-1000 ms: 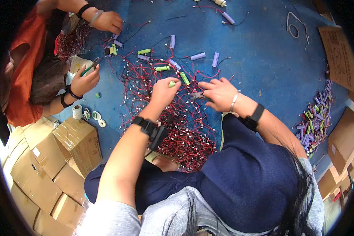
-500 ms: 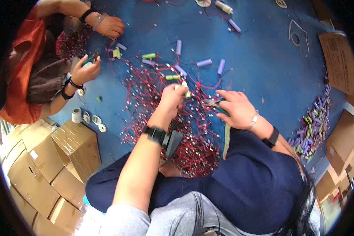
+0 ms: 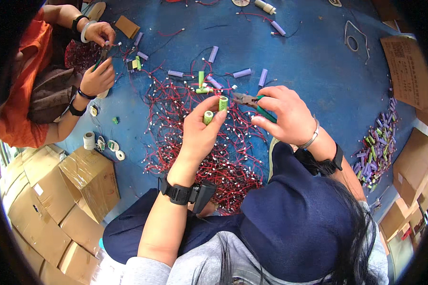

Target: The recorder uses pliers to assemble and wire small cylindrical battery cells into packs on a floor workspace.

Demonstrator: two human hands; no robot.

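Note:
Two green battery cells sit in my left hand (image 3: 199,129): one cell (image 3: 223,103) is pinched upright at the fingertips, the other cell (image 3: 208,117) rests by the palm. My right hand (image 3: 286,115) is closed round the green handles of a pair of pliers (image 3: 246,99), whose jaws point left, close to the pinched cell. Whether the jaws touch it I cannot tell. Below and around my hands spreads a tangled heap of red and black wires (image 3: 176,137) with small white connectors. Loose purple cells (image 3: 242,73) and green cells (image 3: 201,78) lie just beyond.
A co-worker's hands (image 3: 97,78) hold pliers and a small piece at the upper left. Cardboard boxes (image 3: 92,178) stand on the left, more boxes (image 3: 409,71) on the right. A pile of purple and green cells (image 3: 378,147) lies at right; a white spool (image 3: 89,141) stands at left.
My left hand has turned so two green cells show in it. The pliers in my right hand have moved up and left toward it. The co-worker's hands have come together.

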